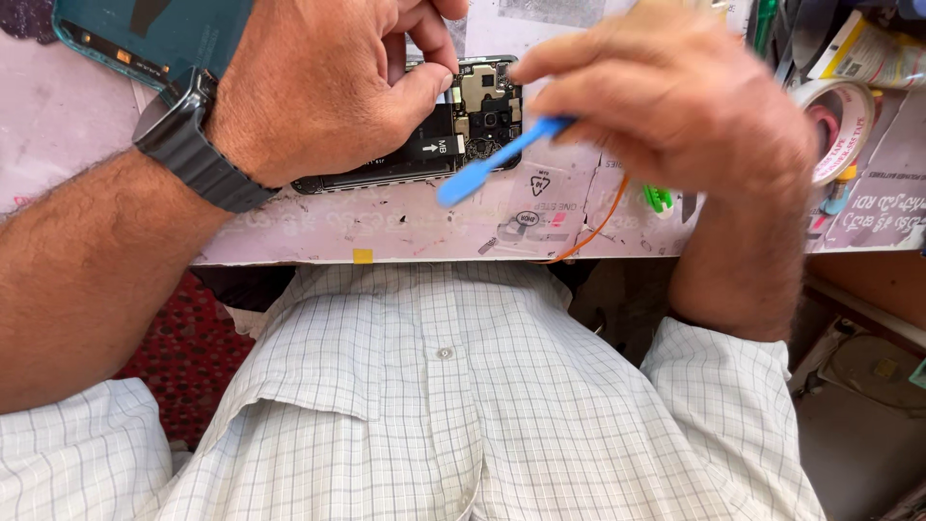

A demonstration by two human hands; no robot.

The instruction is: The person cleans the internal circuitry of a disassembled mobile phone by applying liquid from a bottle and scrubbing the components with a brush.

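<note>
An opened black phone (453, 145) with its back cover off lies on the worktop (386, 227), its circuit board and battery exposed. My left hand (328, 82) rests on it, thumb and fingers pinching at the board near the top edge; a black watch (193, 145) sits on that wrist. My right hand (675, 96), slightly blurred, holds a blue plastic pry tool (492, 159) whose flat end points down-left over the phone's lower edge.
A teal phone back cover (145, 34) lies at the top left. A roll of tape (834, 121) stands at the right beside cluttered boxes. An orange wire (603, 222) and a green piece (658, 198) lie under my right hand. The worktop's near edge runs above my checked shirt.
</note>
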